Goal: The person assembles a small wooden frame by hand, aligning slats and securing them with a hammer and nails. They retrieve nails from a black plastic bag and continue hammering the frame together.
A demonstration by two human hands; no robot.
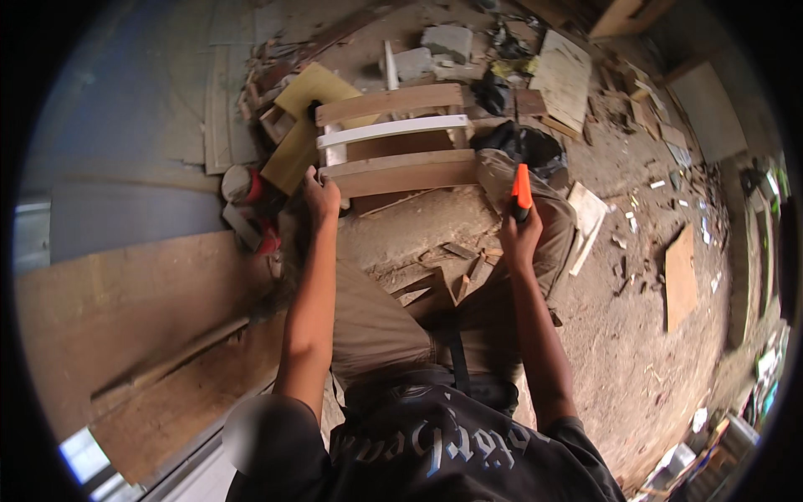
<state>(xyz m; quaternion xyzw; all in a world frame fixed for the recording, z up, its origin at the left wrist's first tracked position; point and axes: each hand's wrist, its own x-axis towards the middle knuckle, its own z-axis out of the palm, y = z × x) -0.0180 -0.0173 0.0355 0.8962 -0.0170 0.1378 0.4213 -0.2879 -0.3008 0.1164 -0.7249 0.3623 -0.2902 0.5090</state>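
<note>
A small slatted wooden frame (410, 172) lies across in front of my knees. Its slats are brown boards, with one white strip (393, 130) between them. My left hand (322, 199) grips the frame's near left corner, thumb up against the board's end. In my right hand (522, 233) is an orange-and-black handled tool (522, 186), held upright by its dark grip beside my right knee. The tool's far part is too thin and dark to make out. My right hand is apart from the frame.
Wood offcuts (464, 276) lie between my legs. Beyond the frame are a yellowish board (322, 88), grey blocks (447, 40) and a black plastic bag (539, 151). A large wooden panel (150, 293) stands at left; a loose board (680, 280) lies on the right floor.
</note>
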